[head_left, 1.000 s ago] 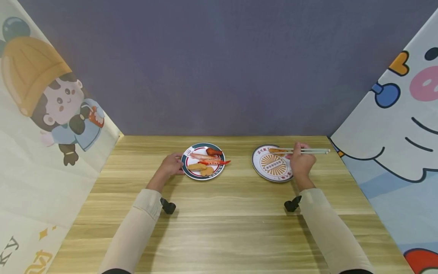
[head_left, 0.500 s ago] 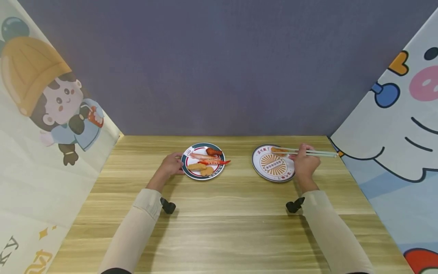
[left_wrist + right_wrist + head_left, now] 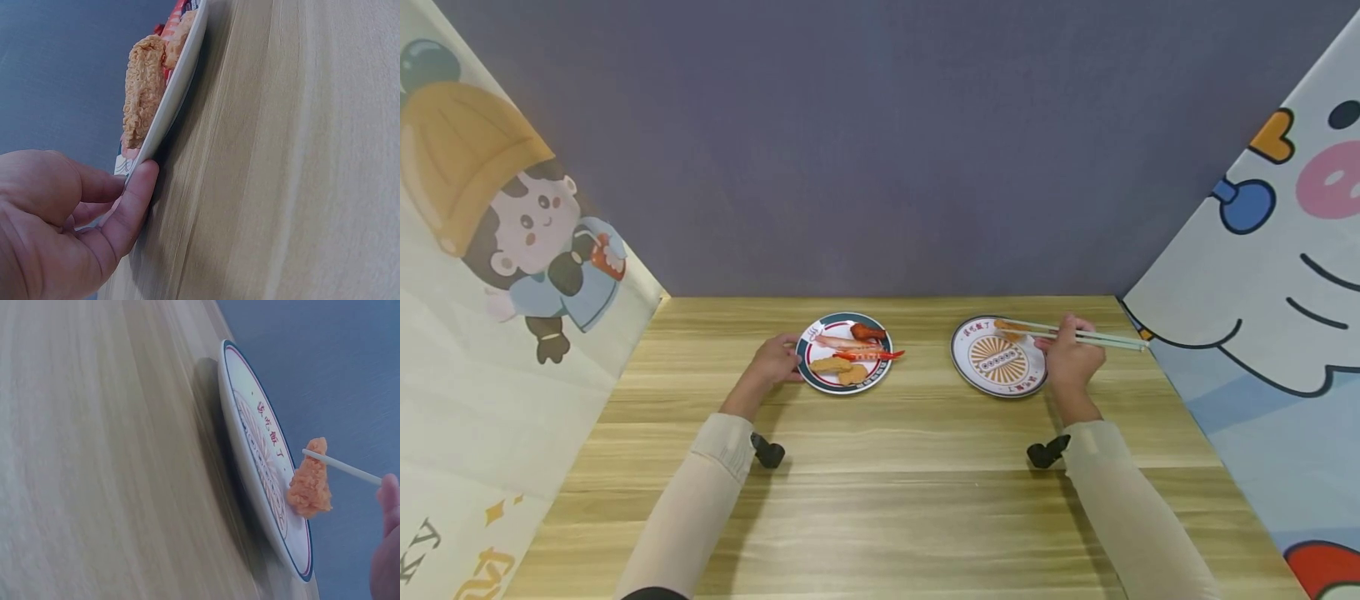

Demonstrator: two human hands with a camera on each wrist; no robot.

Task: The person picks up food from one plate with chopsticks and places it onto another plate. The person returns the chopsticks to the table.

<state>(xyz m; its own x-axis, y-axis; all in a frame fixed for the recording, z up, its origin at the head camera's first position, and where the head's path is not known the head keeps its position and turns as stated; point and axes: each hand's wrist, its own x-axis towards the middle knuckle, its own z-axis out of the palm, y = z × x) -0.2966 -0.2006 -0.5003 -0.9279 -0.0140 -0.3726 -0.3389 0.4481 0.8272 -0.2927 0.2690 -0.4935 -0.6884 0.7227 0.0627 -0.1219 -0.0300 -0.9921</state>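
Note:
My left hand (image 3: 775, 360) pinches the rim of the left plate (image 3: 172, 100), thumb and fingers on either side of it. This plate has a dark green border and carries a red-brown drumstick (image 3: 868, 332), a red-tailed shrimp (image 3: 872, 356) and breaded pieces (image 3: 144, 90). At the right plate (image 3: 1000, 390), white with an orange ray pattern, my right hand (image 3: 1071, 358) grips pale green chopsticks (image 3: 1108, 339). Their tips are at a crumbed fried piece (image 3: 310, 484), which rests by that plate's upper edge. In the right wrist view only part of the hand shows.
Both plates stand on a wood-grain table (image 3: 895, 517), apart from each other. A grey-blue wall (image 3: 880, 150) rises behind the table, and cartoon-printed panels (image 3: 1262, 292) flank it on both sides.
My right hand has shifted slightly right, and the rear ends of the chopsticks have swung right and toward me. The fried piece has moved slightly right. The left hand holds its place.

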